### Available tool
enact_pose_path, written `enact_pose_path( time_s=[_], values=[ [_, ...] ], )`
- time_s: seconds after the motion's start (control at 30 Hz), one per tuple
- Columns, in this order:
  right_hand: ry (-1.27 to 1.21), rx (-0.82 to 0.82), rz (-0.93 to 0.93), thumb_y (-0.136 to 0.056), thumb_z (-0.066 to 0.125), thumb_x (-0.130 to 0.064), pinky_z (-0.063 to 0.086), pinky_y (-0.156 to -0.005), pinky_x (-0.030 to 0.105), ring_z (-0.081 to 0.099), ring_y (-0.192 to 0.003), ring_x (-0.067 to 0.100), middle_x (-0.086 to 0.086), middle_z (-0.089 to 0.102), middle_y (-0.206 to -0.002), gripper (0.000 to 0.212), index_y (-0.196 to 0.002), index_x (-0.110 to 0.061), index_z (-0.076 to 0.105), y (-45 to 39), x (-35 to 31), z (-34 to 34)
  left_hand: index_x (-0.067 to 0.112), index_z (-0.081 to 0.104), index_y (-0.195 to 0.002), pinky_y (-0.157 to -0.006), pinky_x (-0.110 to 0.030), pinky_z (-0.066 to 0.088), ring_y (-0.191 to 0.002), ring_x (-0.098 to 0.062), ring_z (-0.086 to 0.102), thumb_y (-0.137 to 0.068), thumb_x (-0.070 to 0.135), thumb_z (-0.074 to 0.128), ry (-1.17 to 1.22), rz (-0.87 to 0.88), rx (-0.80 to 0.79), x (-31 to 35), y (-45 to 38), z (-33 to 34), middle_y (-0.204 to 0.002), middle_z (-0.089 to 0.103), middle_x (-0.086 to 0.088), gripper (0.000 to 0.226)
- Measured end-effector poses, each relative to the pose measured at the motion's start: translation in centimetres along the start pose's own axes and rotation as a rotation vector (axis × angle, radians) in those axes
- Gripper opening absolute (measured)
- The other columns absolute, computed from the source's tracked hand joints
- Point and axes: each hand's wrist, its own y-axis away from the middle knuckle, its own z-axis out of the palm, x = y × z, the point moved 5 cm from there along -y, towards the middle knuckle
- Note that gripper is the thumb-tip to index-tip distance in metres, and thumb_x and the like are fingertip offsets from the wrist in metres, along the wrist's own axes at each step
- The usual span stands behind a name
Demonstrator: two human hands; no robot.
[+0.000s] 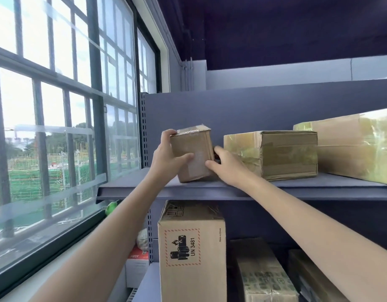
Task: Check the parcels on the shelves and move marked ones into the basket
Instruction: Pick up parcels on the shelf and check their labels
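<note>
A small brown cardboard parcel (193,149) stands tilted on the upper grey shelf (242,189), at its left end. My left hand (166,158) grips its left side, fingers over the top edge and thumb across the front face. My right hand (226,165) holds its right side, fingers curled behind it and thumb at the lower front corner. No mark shows on the face turned to me. The basket is out of view.
To the right on the same shelf sit a taped medium box (273,153) and a larger taped box (353,144). Below, a box with a UN 3481 battery label (192,251) stands beside two more parcels (262,277). A large window (64,127) runs along the left.
</note>
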Motion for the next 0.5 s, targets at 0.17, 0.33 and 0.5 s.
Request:
enact_pose_path(
  time_s=[0.17,0.33,0.5],
  values=[
    [-0.402,0.119,-0.068,-0.09,0.053,-0.017,0.043,-0.1,0.031,0.052,-0.115,0.014,-0.001,0.057,-0.128,0.046,-0.135,-0.019,0.045,0.9,-1.4,-0.3,0.032,0.041,-0.101,-0.077,-0.042,0.052,-0.079,-0.016,0.058,-0.069,0.01,0.078,0.338,-0.03,0.125,-0.2,2.0,-1.5,-0.098,0.052,0.002,0.054],
    [-0.621,0.312,-0.004,-0.086,0.061,-0.021,0.045,-0.09,0.024,0.056,-0.098,0.007,-0.011,0.059,-0.103,0.039,-0.124,-0.013,0.053,2.1,-2.1,-0.4,0.033,0.042,-0.101,-0.081,-0.041,0.051,-0.086,-0.012,0.059,-0.065,0.021,0.075,0.468,-0.035,0.211,0.2,3.9,-1.8,-0.108,0.052,-0.006,0.05],
    [-0.883,0.18,0.245,-0.078,0.058,-0.056,0.048,-0.092,0.034,0.056,-0.111,0.02,0.002,0.062,-0.116,0.062,-0.123,-0.014,0.051,2.3,-1.3,1.5,0.031,0.038,-0.102,-0.086,-0.048,0.051,-0.081,-0.015,0.06,-0.072,0.013,0.074,0.525,-0.065,0.276,0.2,5.3,-1.6,-0.105,0.051,-0.004,0.049]
  ],
)
